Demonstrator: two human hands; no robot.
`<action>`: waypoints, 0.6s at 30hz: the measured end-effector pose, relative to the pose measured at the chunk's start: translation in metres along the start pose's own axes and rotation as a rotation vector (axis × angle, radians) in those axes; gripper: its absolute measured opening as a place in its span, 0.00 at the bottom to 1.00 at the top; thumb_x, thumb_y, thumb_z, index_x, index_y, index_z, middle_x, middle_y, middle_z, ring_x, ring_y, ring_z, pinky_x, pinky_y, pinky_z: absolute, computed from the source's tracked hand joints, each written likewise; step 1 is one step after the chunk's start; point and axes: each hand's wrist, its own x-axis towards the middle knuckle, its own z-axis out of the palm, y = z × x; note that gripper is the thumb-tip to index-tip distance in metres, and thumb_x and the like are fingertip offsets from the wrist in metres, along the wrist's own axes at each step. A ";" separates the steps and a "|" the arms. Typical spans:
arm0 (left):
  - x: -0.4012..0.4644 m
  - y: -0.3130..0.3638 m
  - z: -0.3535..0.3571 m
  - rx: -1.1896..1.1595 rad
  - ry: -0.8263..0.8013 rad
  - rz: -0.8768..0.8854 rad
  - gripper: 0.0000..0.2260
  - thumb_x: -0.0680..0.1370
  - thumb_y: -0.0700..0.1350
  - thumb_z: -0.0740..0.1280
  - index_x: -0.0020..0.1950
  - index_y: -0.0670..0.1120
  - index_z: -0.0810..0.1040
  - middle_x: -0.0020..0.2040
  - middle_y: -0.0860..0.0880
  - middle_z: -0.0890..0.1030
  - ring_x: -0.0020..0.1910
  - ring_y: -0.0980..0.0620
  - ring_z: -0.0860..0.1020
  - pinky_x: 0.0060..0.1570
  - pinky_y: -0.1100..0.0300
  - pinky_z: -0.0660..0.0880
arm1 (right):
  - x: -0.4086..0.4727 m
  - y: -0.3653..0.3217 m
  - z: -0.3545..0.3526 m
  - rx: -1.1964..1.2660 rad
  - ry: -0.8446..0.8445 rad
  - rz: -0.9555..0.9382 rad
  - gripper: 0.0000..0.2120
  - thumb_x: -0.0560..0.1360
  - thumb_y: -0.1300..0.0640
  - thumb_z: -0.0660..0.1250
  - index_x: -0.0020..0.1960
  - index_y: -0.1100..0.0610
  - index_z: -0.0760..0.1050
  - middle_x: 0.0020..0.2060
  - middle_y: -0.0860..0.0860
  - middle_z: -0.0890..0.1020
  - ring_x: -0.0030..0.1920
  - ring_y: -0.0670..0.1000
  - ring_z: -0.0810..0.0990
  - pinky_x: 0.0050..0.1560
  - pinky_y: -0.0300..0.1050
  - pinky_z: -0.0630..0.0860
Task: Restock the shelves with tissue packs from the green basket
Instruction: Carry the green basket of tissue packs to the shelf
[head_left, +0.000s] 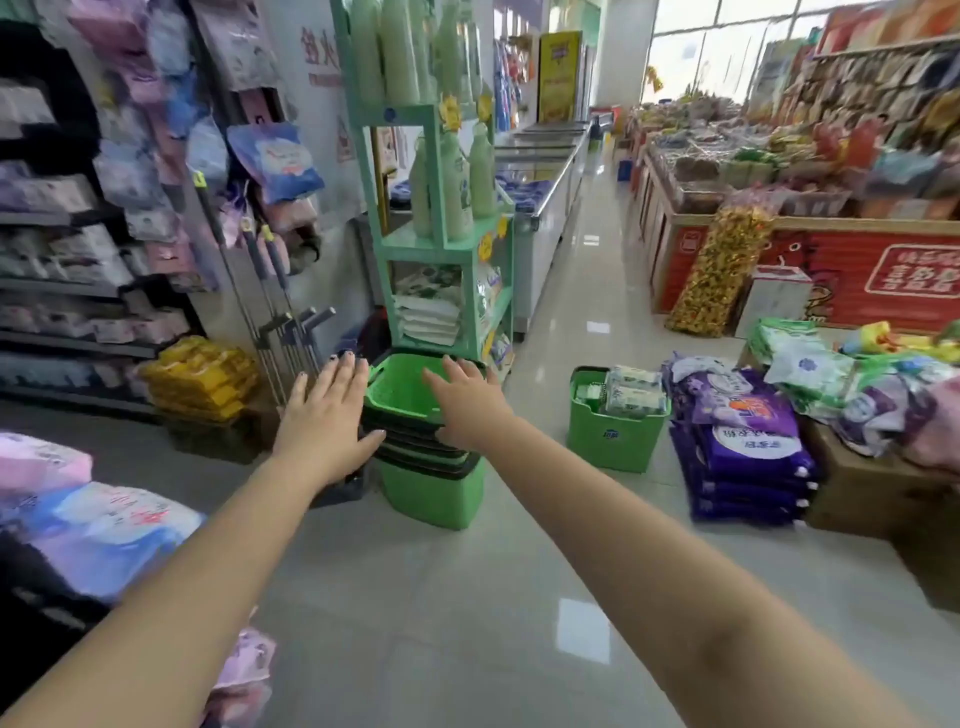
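- Left hand: arm stretched forward, palm down, fingers straight and spread, holding nothing; it shows over the left side of the basket stack, contact cannot be told.
- Right hand: arm stretched forward, fingers straight and relaxed, holding nothing; it shows over the stack's right rim, contact cannot be told.
- Stack of green baskets: several nested with dark rims, on the tiled floor mid-aisle, just in front of the green display rack; the top one shows no contents.
- Green basket with packs: on the floor well right of the stack, holding pale tissue packs that rise above its rim.
- Purple packs: piled on the floor just beside that basket, on its right.
- Shelves: dark, at left, lined with pastel packs; blurred.
- Yellow packs: stacked low at the shelf end.
- Green display rack: carries pale green bottles and folded bags.
- Mop handles: lean between shelves and rack.
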 end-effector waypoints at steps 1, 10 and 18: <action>0.017 0.014 0.001 0.018 -0.009 0.028 0.38 0.78 0.62 0.54 0.77 0.45 0.38 0.77 0.46 0.41 0.76 0.49 0.43 0.73 0.48 0.44 | 0.001 0.021 -0.002 -0.007 -0.029 0.037 0.40 0.73 0.54 0.68 0.77 0.52 0.48 0.76 0.57 0.50 0.75 0.59 0.48 0.72 0.64 0.48; 0.149 0.125 0.011 -0.052 -0.049 0.185 0.37 0.78 0.62 0.53 0.76 0.45 0.36 0.77 0.46 0.39 0.76 0.48 0.42 0.74 0.47 0.43 | 0.015 0.175 -0.001 -0.042 -0.021 0.227 0.40 0.72 0.55 0.70 0.76 0.55 0.50 0.75 0.58 0.52 0.75 0.60 0.50 0.71 0.65 0.50; 0.275 0.221 0.029 -0.050 -0.049 0.400 0.37 0.78 0.62 0.52 0.76 0.46 0.36 0.77 0.46 0.38 0.76 0.48 0.41 0.73 0.47 0.41 | 0.050 0.292 0.013 -0.047 -0.099 0.441 0.41 0.72 0.52 0.70 0.76 0.53 0.49 0.76 0.57 0.51 0.75 0.59 0.49 0.72 0.65 0.52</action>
